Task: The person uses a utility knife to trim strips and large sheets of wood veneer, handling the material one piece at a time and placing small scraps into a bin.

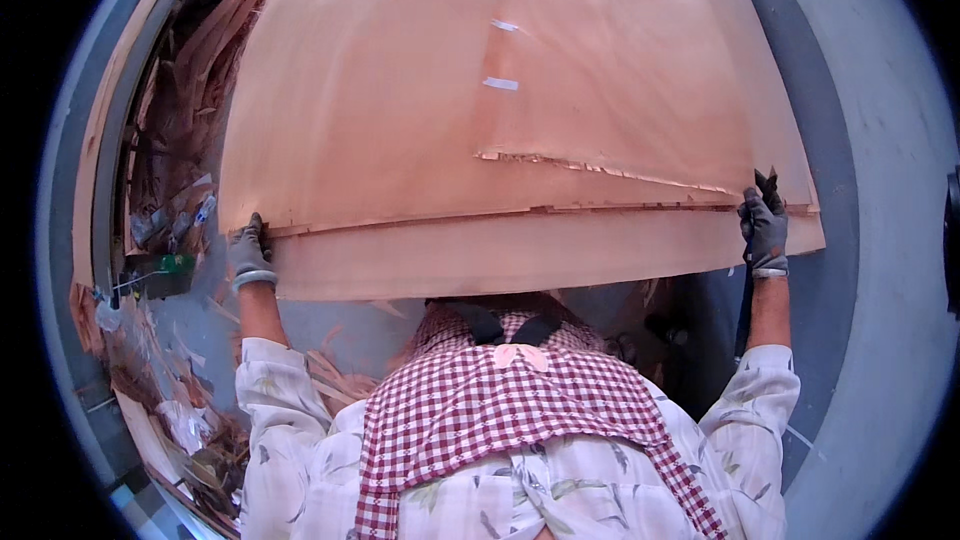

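My left hand [250, 255] gripped the left edge of the veneer sheet [420, 120] at mid-left of the frame — my right hand [765, 230] clasped its right edge. Wood scraps [190, 70] lay heaped at upper left.

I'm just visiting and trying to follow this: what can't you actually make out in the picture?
- Head view: whatever the veneer sheets rest on is hidden beneath them.
- Far ends of the sheets: cut off by the top edge.
- Fingertips of left hand and right hand: tucked around the sheet edges.
- Scrap pile at left: bent and too small to sort out.
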`<state>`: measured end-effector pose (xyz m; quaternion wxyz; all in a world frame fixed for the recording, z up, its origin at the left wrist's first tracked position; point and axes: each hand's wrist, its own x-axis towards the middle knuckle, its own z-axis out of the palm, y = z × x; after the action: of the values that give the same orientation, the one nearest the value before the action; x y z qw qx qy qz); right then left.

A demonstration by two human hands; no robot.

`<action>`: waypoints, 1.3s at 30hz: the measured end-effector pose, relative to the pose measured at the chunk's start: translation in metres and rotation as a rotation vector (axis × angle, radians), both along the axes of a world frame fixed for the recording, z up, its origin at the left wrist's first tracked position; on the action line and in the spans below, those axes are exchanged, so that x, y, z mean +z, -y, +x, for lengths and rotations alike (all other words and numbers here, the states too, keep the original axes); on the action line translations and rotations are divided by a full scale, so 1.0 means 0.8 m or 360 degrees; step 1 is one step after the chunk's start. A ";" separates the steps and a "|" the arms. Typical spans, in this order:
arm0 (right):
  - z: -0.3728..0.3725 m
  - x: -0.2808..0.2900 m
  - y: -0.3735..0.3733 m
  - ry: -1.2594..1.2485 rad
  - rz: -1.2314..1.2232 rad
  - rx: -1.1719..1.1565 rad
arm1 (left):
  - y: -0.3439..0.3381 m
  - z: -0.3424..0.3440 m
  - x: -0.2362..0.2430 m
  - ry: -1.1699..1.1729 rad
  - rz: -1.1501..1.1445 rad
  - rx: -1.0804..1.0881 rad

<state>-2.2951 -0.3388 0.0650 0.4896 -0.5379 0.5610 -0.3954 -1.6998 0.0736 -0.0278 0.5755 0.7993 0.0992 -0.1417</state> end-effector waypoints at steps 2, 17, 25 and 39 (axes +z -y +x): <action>-0.008 -0.007 -0.001 -0.0020 0.0036 0.0019 | 0.000 -0.001 -0.001 0.0054 0.0144 -0.0003; -0.047 -0.020 -0.017 -0.0397 0.0120 0.0138 | 0.009 0.002 0.002 0.0241 0.0512 -0.0219; -0.070 -0.076 -0.208 -0.0796 0.0024 0.0070 | 0.087 -0.107 0.037 0.1651 0.0425 -0.1067; 0.070 0.029 -0.126 -0.0195 0.0281 0.0180 | 0.180 -0.186 0.037 0.1835 0.0954 -0.1567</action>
<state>-2.2387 -0.2383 0.0885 0.5215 -0.5467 0.5912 -0.2824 -1.8486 -0.0702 0.0015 0.1695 0.8187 -0.5416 0.0878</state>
